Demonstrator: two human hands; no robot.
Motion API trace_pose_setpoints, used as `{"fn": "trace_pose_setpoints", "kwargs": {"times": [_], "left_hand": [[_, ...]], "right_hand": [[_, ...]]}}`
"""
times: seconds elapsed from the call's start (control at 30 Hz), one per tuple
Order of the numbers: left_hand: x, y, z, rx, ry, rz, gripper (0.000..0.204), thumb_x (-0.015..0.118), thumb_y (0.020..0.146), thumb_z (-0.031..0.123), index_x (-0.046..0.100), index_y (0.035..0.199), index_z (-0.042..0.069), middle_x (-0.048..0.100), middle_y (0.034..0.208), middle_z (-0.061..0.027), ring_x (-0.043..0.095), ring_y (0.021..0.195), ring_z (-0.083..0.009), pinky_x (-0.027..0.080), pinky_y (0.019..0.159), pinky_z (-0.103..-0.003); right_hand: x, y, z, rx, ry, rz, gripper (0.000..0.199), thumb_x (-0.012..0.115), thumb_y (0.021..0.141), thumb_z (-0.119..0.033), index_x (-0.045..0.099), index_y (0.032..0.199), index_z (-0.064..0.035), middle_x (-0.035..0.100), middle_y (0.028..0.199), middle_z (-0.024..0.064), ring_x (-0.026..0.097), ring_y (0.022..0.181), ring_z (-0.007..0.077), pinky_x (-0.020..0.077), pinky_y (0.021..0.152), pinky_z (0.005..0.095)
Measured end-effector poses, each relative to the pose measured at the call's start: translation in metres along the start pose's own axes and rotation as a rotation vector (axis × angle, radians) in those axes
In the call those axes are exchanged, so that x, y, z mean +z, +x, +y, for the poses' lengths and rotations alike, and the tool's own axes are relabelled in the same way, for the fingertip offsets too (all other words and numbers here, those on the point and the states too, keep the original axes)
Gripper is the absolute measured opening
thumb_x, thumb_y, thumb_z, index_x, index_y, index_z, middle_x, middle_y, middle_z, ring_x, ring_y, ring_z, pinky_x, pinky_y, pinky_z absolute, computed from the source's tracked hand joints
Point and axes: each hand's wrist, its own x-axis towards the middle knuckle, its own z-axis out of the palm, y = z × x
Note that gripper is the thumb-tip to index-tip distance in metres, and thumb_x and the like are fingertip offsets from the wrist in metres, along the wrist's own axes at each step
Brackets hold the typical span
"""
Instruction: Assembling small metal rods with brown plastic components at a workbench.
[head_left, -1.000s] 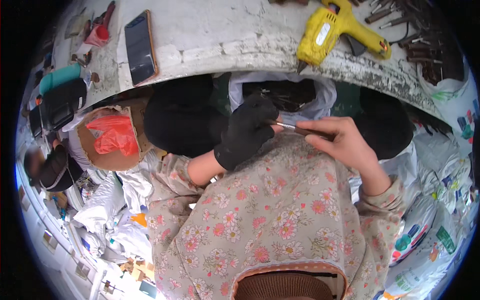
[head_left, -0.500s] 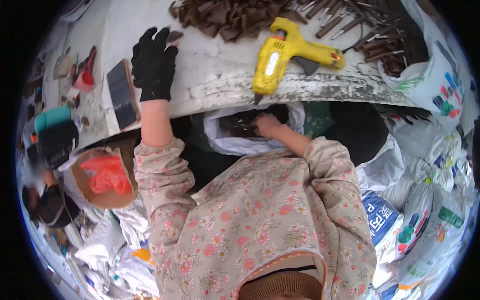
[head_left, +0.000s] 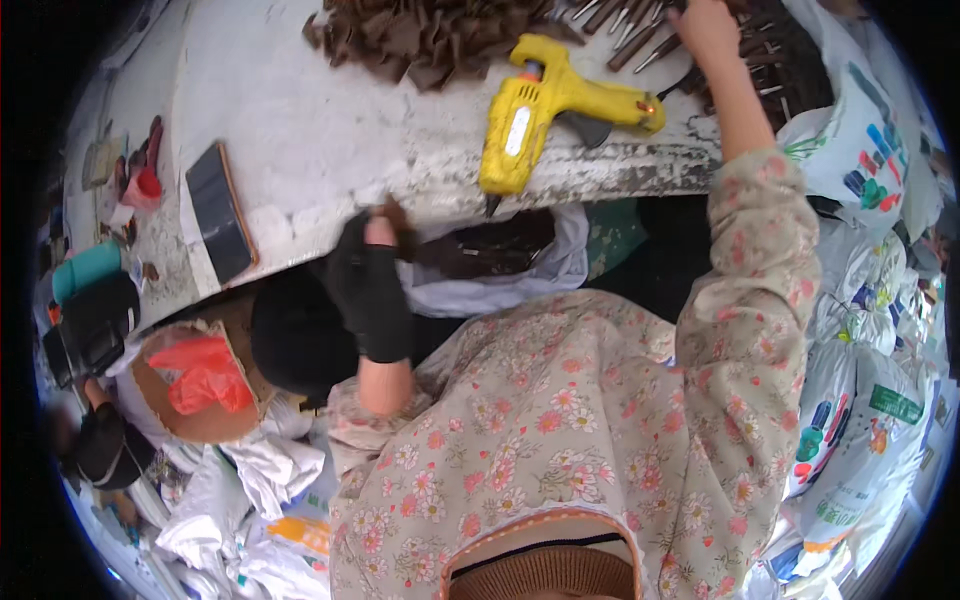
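Observation:
At the table's front edge, my left hand (head_left: 375, 285) wears a black glove with the thumb tip bare. It is closed on a small brown leather-like piece (head_left: 397, 225), slightly blurred. My bare right hand (head_left: 708, 35) reaches to the far right, among brown sticks with pale metallic tips (head_left: 635, 35). Its fingers are bent together there, partly cut off by the frame; what they hold is hidden. Between the hands lies a yellow glue gun (head_left: 515, 130), nozzle toward me. A heap of brown leather-like pieces (head_left: 430, 45) sits behind it. On my lap, a white bag (head_left: 500, 292) holds dark brown material.
A dark phone (head_left: 222, 215) lies on the table (head_left: 270, 120) at left. Beyond it are a red cup-like item (head_left: 143, 187) and a teal roll (head_left: 87, 270). A cardboard box (head_left: 150, 395) with red plastic stands lower left. Printed plastic bags (head_left: 865, 440) crowd the right.
My left hand has drawn back from the tabletop to its edge, now with a brown piece. My right hand has left the lap bag and reached up to the sticks.

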Motion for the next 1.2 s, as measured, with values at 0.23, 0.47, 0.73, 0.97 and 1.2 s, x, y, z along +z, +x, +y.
{"fn": "trace_pose_setpoints", "kwargs": {"times": [0.23, 0.47, 0.73, 0.97, 1.2], "left_hand": [[0.025, -0.048, -0.005, -0.414, -0.412, -0.304, 0.018, 0.059, 0.085, 0.007, 0.06, 0.099, -0.004, 0.063, 0.081, -0.0067, 0.057, 0.068, -0.0108, 0.045, 0.061, -0.023], [0.03, -0.047, -0.001, -0.401, -0.332, -0.353, 0.02, 0.062, 0.083, 0.008, 0.061, 0.099, -0.003, 0.064, 0.082, -0.006, 0.058, 0.071, -0.0094, 0.046, 0.063, -0.023], [0.035, -0.041, 0.01, -0.373, -0.339, -0.34, 0.022, 0.061, 0.084, 0.011, 0.06, 0.099, -0.005, 0.064, 0.078, -0.0064, 0.06, 0.065, -0.0086, 0.046, 0.059, -0.021], [0.034, -0.039, 0.016, -0.547, -0.505, -0.337, 0.023, 0.061, 0.084, 0.013, 0.059, 0.099, -0.004, 0.063, 0.076, -0.0052, 0.058, 0.061, -0.0083, 0.045, 0.056, -0.021], [0.024, -0.042, 0.013, -0.542, -0.527, -0.284, 0.026, 0.056, 0.09, 0.027, 0.059, 0.092, 0.001, 0.056, 0.073, 0.0001, 0.051, 0.065, -0.0105, 0.043, 0.058, -0.025]], "right_hand": [[-0.037, -0.041, -0.05, -0.2, 0.757, 0.468, 0.02, 0.057, 0.082, 0.001, 0.056, 0.102, -0.0003, 0.057, 0.092, 0.0151, 0.059, 0.083, 0.0267, 0.0472, 0.069, 0.0318], [-0.056, -0.147, -0.092, -0.323, 0.619, 0.044, 0.051, 0.066, 0.08, -0.03, 0.05, 0.124, -0.0097, 0.056, 0.117, 0.0115, 0.059, 0.1, 0.0242, 0.0467, 0.082, 0.0314], [-0.053, -0.155, -0.091, -0.274, 0.353, -0.059, 0.069, 0.073, 0.067, -0.037, 0.047, 0.125, -0.0099, 0.053, 0.123, 0.0084, 0.057, 0.102, 0.0277, 0.0494, 0.08, 0.0362], [-0.048, -0.145, -0.079, -0.334, 0.424, -0.085, 0.059, 0.072, 0.069, -0.03, 0.052, 0.123, -0.0147, 0.055, 0.12, 0.0052, 0.057, 0.1, 0.0278, 0.0478, 0.082, 0.0352], [-0.074, -0.173, -0.098, -0.28, 0.751, -0.117, 0.05, 0.067, 0.076, -0.016, 0.051, 0.123, -0.0081, 0.056, 0.117, 0.011, 0.06, 0.095, 0.0283, 0.0475, 0.082, 0.0342]]}}
